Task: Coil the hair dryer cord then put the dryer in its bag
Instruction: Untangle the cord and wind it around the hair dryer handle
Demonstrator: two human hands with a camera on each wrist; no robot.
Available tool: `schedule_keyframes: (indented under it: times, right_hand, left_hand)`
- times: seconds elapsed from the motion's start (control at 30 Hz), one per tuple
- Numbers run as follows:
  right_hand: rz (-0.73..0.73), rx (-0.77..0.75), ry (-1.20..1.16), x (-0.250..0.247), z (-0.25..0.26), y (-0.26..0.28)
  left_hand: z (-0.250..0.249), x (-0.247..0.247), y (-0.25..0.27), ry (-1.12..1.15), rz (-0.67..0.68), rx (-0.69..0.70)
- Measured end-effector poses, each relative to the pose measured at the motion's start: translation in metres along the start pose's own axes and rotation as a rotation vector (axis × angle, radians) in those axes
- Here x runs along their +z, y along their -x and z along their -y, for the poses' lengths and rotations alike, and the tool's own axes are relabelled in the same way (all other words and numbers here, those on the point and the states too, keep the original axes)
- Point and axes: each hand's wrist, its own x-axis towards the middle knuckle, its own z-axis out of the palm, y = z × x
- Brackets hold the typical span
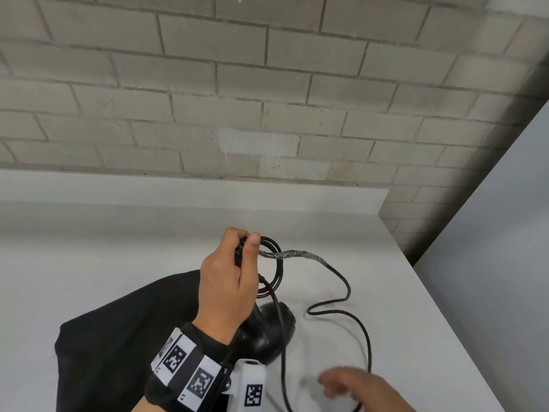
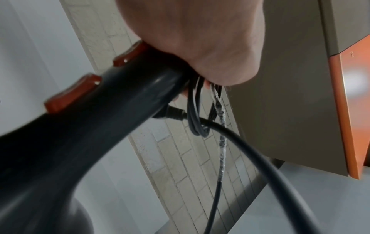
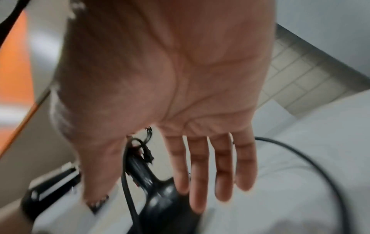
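Note:
My left hand (image 1: 234,278) grips the handle end of the black hair dryer (image 1: 267,331) together with a few small loops of its black cord (image 1: 274,263), held above the white table. In the left wrist view the dryer handle (image 2: 96,120) shows two orange buttons, and the loops hang under my fist (image 2: 200,47). The rest of the cord (image 1: 347,304) trails loose over the table to the right, with a taped stretch near the loops. My right hand (image 1: 353,385) is blurred at the lower right beside the cord; its fingers (image 3: 200,171) are straight and hold nothing. The black bag (image 1: 124,337) lies flat at the left.
The white table (image 1: 118,233) meets a grey brick wall (image 1: 267,99) at the back, and its right edge (image 1: 445,307) runs diagonally. A grey and orange panel (image 2: 300,95) shows in the left wrist view.

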Motion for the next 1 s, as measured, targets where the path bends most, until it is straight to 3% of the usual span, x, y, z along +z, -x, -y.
schedule_keyframes:
  times: [0.07, 0.13, 0.27, 0.47, 0.53, 0.63, 0.9, 1.0]
  right_hand:
    - [-0.108, -0.213, 0.105, 0.007, 0.038, -0.003]
    - [-0.142, -0.339, -0.042, 0.023, 0.059, -0.013]
    - [0.038, -0.378, -0.276, 0.039, 0.094, -0.029]
    - [-0.098, -0.498, -0.484, 0.03, 0.092, -0.008]
    - [-0.159, -0.501, -0.446, 0.018, 0.084, 0.006]
    - [-0.242, -0.385, -0.36, 0.001, 0.064, 0.02]
    - [-0.44, -0.158, 0.219, -0.006, 0.003, -0.015]
    - [-0.593, -0.261, 0.301, 0.002, 0.014, -0.024]
  left_hand:
    - [-0.002, 0.0, 0.002, -0.004, 0.003, 0.01]
    - [-0.004, 0.0, 0.003, -0.019, -0.001, 0.018]
    - [-0.006, 0.0, 0.004, -0.027, 0.003, 0.028]
    - [-0.004, -0.001, 0.005, -0.025, -0.001, 0.03]
    - [-0.003, -0.001, 0.004, -0.024, -0.007, 0.025]
    - [-0.001, 0.0, 0.003, -0.013, -0.005, 0.006]
    - [-0.005, 0.0, 0.006, 0.013, 0.009, 0.014]
    - [-0.007, -0.001, 0.008, 0.019, 0.021, 0.015]
